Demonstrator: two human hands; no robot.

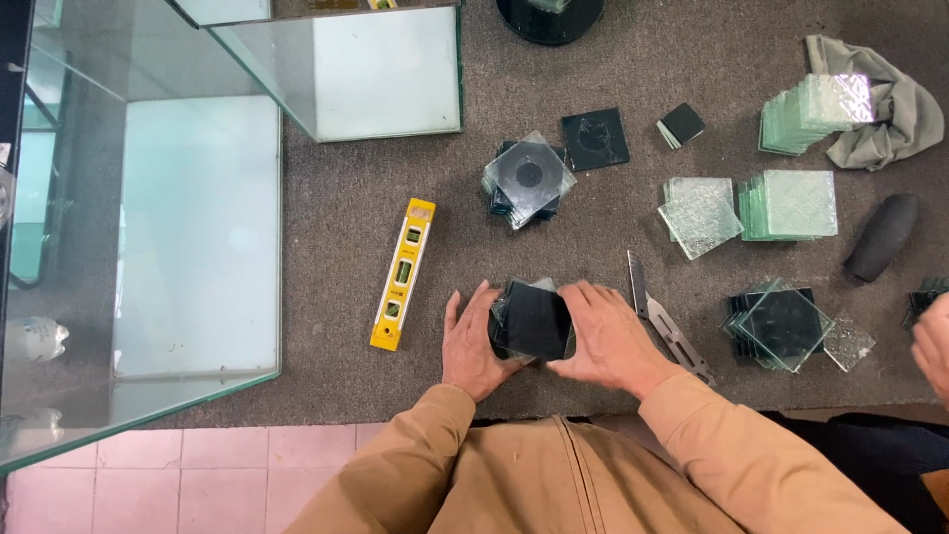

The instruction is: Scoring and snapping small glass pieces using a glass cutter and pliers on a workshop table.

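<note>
Fingers of both the left hand (473,341) and right hand (605,336) clasped the glass stack (534,319) lying squarely between them, neither hand nearer, on the surface (326,297).

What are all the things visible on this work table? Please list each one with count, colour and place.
glass tank: two, clear greenish, left side and top left
spirit level: one, yellow, left of the hands
dark glass squares stack: one pile, black and clear, centre top
single dark square: one, black, right of that pile
patterned glass stacks: three, pale green, upper right
cloth: one, grey, top right
utility knife: one, metal grey, right of the hands
dark cylinder: one, black, far right
held glass stack: one, dark, between both hands
left hand: on the stack's left
right hand: on the stack's right
</note>
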